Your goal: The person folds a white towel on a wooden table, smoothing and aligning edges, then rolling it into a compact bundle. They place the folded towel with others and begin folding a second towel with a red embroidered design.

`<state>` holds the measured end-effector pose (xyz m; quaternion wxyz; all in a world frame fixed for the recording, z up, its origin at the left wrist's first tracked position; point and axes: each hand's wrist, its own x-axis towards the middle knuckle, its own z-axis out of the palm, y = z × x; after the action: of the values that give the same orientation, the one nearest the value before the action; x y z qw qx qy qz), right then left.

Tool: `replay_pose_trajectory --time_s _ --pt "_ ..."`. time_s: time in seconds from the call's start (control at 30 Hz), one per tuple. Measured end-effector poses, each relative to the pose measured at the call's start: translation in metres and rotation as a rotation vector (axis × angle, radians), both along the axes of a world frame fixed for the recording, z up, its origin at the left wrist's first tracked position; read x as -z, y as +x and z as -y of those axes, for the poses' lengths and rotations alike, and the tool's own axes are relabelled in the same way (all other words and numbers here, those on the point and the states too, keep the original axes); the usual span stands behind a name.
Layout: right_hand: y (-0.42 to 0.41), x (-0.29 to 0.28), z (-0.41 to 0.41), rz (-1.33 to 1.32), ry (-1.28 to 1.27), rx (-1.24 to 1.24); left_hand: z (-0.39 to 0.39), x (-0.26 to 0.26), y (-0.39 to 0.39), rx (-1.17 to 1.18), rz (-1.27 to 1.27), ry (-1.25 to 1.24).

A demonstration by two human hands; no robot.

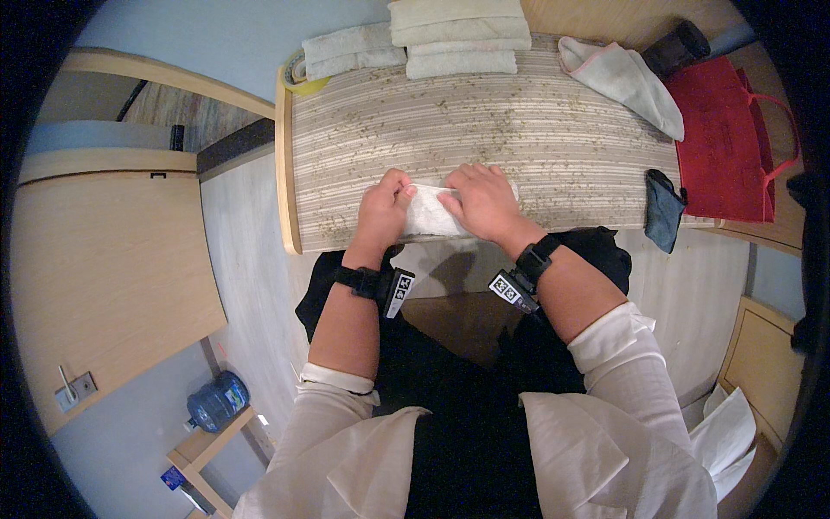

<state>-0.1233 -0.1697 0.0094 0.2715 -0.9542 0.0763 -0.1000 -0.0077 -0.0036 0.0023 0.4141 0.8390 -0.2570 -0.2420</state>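
A small white cloth (pixel 430 211) lies at the near edge of a table with a striped cover (pixel 389 143). My left hand (pixel 384 206) pinches its left end between thumb and fingers. My right hand (pixel 483 201) grips its upper right part, and a bit of the cloth shows beyond the fingers. Across the striped cover small dark specks are scattered. At the far side stand folded pale towels (pixel 462 39) in a stack, with more folded towels (pixel 353 50) to their left. A roll of yellowish tape (pixel 305 78) rests at the far left corner.
At the right are a crumpled grey-white cloth (pixel 626 84), a black cylindrical object (pixel 677 48), a red bag (pixel 720 143) and a dark blue cloth item (pixel 664 211) at the table's edge. A wooden door (pixel 117 259) and a large water bottle (pixel 218 401) are on the left.
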Motion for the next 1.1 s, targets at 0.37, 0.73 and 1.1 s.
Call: replay_pose_trajectory --time_s 0.37,0.73,1.1 --pt "0.004 0.013 -0.006 -0.003 0.072 -0.071 -0.001 -0.002 -0.001 0.190 0.320 0.290" --pt "0.012 0.013 -0.007 -0.035 0.129 0.021 -0.001 0.002 0.001 0.185 0.226 0.052" --pt "0.014 0.004 -0.002 0.200 -0.031 0.046 0.009 -0.008 0.001 0.121 0.525 -0.037"
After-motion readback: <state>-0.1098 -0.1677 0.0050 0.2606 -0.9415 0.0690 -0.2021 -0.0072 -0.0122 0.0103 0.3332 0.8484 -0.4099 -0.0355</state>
